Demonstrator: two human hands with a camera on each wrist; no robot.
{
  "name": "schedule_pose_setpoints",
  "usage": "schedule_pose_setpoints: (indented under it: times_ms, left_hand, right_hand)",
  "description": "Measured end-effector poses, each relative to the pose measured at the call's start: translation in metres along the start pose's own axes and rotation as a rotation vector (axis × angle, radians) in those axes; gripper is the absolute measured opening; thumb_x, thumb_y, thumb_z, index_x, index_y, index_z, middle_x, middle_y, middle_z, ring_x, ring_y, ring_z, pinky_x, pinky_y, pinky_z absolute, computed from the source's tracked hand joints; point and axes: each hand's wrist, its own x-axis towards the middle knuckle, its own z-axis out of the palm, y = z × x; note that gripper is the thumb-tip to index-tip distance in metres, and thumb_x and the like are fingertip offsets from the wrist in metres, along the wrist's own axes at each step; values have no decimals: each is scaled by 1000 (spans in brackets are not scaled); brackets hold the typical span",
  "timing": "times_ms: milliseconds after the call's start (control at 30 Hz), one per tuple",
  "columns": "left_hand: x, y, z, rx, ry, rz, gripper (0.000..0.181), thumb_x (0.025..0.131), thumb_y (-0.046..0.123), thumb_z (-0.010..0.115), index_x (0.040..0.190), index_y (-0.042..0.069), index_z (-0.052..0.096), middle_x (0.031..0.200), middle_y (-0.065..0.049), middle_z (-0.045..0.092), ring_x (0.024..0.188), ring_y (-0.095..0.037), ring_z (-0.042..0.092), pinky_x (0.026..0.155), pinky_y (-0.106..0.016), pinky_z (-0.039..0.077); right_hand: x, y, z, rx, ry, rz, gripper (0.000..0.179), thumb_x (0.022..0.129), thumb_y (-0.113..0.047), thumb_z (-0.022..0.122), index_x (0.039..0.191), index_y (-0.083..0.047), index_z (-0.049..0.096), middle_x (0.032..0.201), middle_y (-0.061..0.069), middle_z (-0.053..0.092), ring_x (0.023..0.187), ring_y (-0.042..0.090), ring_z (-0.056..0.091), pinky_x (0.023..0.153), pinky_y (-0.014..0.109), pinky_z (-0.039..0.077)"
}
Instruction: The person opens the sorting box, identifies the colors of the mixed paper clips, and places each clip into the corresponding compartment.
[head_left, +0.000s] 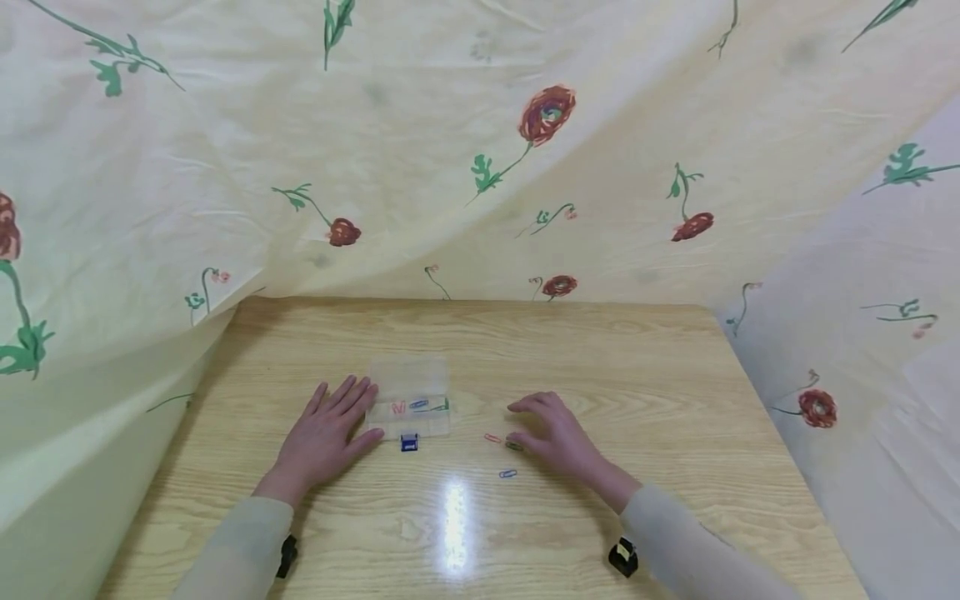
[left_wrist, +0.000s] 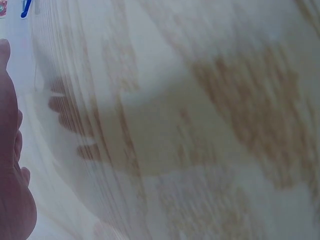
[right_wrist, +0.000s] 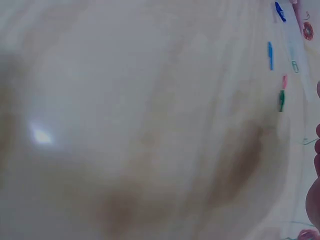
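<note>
Facing a floral cloth (head_left: 420, 150), I work at a wood-grain table (head_left: 600, 358). My left hand (head_left: 318, 437) lies palm down beside a clear plastic box (head_left: 427, 427), fingers straight and slightly apart; whether they touch it, I cannot tell. My right hand (head_left: 558, 437) arches, thumb and fingers apart, clamped on nothing I can see. The box's lid (head_left: 408, 377) lies back, its blue clasp (head_left: 408, 442) faces me, and paper clips (head_left: 418, 404) sit inside. To its right lie a loose blue paper clip (head_left: 507, 473), red paper clip (head_left: 492, 437) and green paper clip (head_left: 513, 446), the green one just by my thumb. I judge the step in hand to be reaching for a clip; the next move calls for a fine pinch.
</note>
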Motion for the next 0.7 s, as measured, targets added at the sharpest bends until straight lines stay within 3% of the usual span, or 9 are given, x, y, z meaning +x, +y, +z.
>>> schedule_pose_setpoints:
  times_ms: [200, 700]
  left_hand:
    - [-1, 2, -2, -8, 15, 4, 78, 107, 58, 56, 167, 12, 38, 174, -9, 33, 163, -33, 25, 134, -57, 6]
    - [2, 8, -3, -13, -5, -23, 77, 107, 57, 55, 168, 12, 37, 174, -8, 32, 163, -32, 23, 134, -56, 5]
  right_hand:
    - [-14, 4, 3, 24, -36, 77, 50, 88, -28, 90, 131, -11, 74, 132, 6, 67, 125, 28, 60, 110, 53, 53]
    - [-22, 24, 11, 6, 9, -63, 34, 89, -18, 90, 120, -11, 77, 122, 2, 68, 114, 21, 60, 97, 44, 57]
